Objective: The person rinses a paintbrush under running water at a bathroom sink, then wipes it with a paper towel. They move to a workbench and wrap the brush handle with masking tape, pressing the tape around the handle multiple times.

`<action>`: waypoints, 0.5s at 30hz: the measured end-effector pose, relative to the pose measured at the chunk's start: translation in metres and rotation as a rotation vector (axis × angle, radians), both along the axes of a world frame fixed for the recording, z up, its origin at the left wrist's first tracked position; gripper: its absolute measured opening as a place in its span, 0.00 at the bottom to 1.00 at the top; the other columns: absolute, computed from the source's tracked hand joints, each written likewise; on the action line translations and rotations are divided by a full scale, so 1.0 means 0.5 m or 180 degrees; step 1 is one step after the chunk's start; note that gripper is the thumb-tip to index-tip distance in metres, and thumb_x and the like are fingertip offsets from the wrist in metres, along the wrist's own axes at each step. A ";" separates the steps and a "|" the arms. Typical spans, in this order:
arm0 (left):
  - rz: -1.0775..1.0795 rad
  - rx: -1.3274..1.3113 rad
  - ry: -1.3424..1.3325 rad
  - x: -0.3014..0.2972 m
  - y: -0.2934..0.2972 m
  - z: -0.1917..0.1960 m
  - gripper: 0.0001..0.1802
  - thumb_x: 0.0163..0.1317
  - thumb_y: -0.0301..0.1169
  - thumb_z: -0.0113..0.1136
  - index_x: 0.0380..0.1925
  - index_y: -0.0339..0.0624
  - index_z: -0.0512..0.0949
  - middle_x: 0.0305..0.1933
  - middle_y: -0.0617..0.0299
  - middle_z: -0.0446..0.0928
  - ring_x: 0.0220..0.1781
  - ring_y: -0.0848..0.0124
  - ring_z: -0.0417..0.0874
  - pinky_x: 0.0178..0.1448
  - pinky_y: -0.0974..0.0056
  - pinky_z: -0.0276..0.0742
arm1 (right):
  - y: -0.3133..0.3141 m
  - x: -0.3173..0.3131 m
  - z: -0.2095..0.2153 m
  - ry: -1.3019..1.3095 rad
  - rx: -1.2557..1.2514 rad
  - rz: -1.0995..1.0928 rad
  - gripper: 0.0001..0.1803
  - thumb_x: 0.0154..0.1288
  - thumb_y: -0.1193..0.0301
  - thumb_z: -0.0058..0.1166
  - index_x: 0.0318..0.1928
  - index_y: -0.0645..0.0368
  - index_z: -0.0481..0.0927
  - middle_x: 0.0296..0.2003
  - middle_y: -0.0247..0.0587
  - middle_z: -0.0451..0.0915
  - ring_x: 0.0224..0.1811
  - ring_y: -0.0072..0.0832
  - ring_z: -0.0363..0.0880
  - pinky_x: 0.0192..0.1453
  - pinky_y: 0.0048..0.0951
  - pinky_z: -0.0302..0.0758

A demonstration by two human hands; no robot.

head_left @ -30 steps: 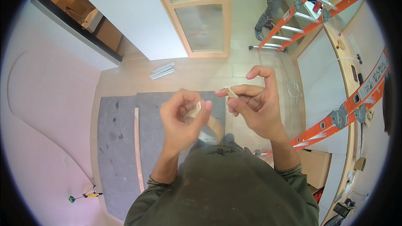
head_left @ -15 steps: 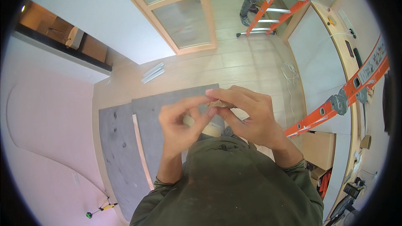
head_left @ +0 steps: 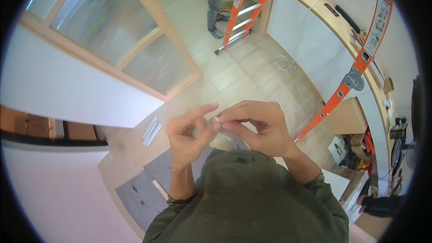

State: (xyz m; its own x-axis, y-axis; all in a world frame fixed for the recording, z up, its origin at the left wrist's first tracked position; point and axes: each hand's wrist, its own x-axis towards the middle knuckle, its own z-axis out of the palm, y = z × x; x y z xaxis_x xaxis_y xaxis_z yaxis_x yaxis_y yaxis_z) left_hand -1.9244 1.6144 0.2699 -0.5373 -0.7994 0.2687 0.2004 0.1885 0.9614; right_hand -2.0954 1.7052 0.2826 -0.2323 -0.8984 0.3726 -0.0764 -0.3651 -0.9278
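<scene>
In front of my chest, both hands meet at a small pale piece (head_left: 216, 119), mostly covered by fingertips; its kind is too small to tell. My right hand (head_left: 265, 123) pinches it between thumb and fingertips. The thumb of my left hand (head_left: 186, 135) presses at its near side, while the left index finger stretches up, off the piece. The other left fingers are curled and partly hidden. Below the hands shows a cream, rounded thing (head_left: 221, 144), largely covered.
An orange ladder (head_left: 333, 108) leans at right; another orange ladder (head_left: 245, 18) stands ahead near a person's legs (head_left: 212, 4). At lower right a dark sleeve (head_left: 382, 205) reaches in. Grey sheets (head_left: 144, 198), metal strips (head_left: 152, 130) and a white cable (head_left: 284, 61) lie on the floor.
My view has turned right, bringing in the dark sleeve. My left index finger has lifted away from the piece, of which less shows now. The right hand keeps its pinch.
</scene>
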 end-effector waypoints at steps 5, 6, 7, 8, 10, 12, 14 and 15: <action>-0.0794 0.0109 0.0186 0.012 -0.120 0.000 0.11 0.57 0.15 0.68 0.42 0.29 0.87 0.20 0.70 0.74 0.24 0.82 0.71 0.31 0.73 0.67 | -0.064 0.047 -0.007 -0.0060 -0.0200 -0.0278 0.12 0.59 0.87 0.65 0.44 0.64 0.89 0.43 0.47 0.87 0.43 0.31 0.87 0.48 0.28 0.83; -0.0863 0.0138 0.0211 0.015 -0.139 -0.004 0.10 0.57 0.15 0.68 0.40 0.29 0.87 0.20 0.70 0.74 0.24 0.82 0.71 0.30 0.73 0.66 | -0.073 0.056 -0.007 -0.0098 -0.0231 -0.0285 0.14 0.58 0.90 0.64 0.44 0.65 0.89 0.44 0.50 0.86 0.45 0.33 0.87 0.50 0.29 0.84; -0.0991 0.0236 0.0303 0.018 -0.157 -0.011 0.09 0.57 0.16 0.68 0.39 0.30 0.87 0.20 0.69 0.74 0.24 0.81 0.72 0.29 0.72 0.66 | -0.082 0.062 -0.008 -0.0223 -0.0196 -0.0283 0.14 0.58 0.90 0.64 0.43 0.65 0.89 0.44 0.50 0.86 0.44 0.33 0.87 0.49 0.29 0.84; -0.1109 0.0335 0.0395 0.021 -0.173 -0.021 0.09 0.56 0.16 0.69 0.39 0.30 0.87 0.21 0.68 0.75 0.24 0.81 0.72 0.29 0.72 0.66 | -0.091 0.068 -0.009 -0.0348 -0.0164 -0.0271 0.14 0.58 0.90 0.65 0.43 0.65 0.89 0.44 0.50 0.86 0.44 0.33 0.87 0.49 0.29 0.84; -0.1344 0.0606 0.0544 0.023 -0.198 -0.031 0.08 0.55 0.16 0.71 0.36 0.32 0.88 0.21 0.67 0.76 0.24 0.80 0.73 0.28 0.71 0.66 | -0.103 0.075 -0.013 -0.0447 -0.0144 -0.0250 0.12 0.59 0.88 0.65 0.43 0.65 0.89 0.44 0.48 0.86 0.43 0.30 0.87 0.48 0.28 0.83; -0.1577 0.0950 0.0658 0.021 -0.214 -0.036 0.08 0.52 0.17 0.73 0.33 0.34 0.88 0.21 0.66 0.77 0.24 0.79 0.74 0.27 0.70 0.65 | -0.106 0.076 -0.016 -0.0395 -0.0160 -0.0224 0.10 0.62 0.86 0.64 0.43 0.64 0.88 0.44 0.44 0.87 0.42 0.26 0.86 0.45 0.24 0.82; -0.1707 0.0869 0.0711 0.015 -0.234 -0.048 0.09 0.49 0.16 0.75 0.31 0.36 0.88 0.21 0.65 0.77 0.23 0.78 0.74 0.27 0.70 0.63 | -0.103 0.073 -0.006 -0.0772 0.0040 0.0000 0.09 0.64 0.86 0.62 0.45 0.67 0.86 0.42 0.44 0.86 0.40 0.24 0.85 0.43 0.24 0.82; -0.1766 0.0829 0.0738 0.011 -0.240 -0.051 0.10 0.47 0.16 0.76 0.30 0.37 0.88 0.21 0.64 0.77 0.23 0.78 0.74 0.26 0.70 0.63 | -0.101 0.073 0.000 -0.0961 0.0144 0.0116 0.09 0.65 0.86 0.62 0.45 0.68 0.84 0.41 0.43 0.86 0.39 0.23 0.85 0.42 0.24 0.82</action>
State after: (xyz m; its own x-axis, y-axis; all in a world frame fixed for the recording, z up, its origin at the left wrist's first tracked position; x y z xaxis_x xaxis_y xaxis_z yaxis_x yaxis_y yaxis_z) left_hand -1.9188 1.4943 0.2443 -0.8401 -0.4747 0.2623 0.4085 -0.2357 0.8818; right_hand -2.0588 1.6549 0.2825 -0.2936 -0.9223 0.2512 0.2175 -0.3203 -0.9220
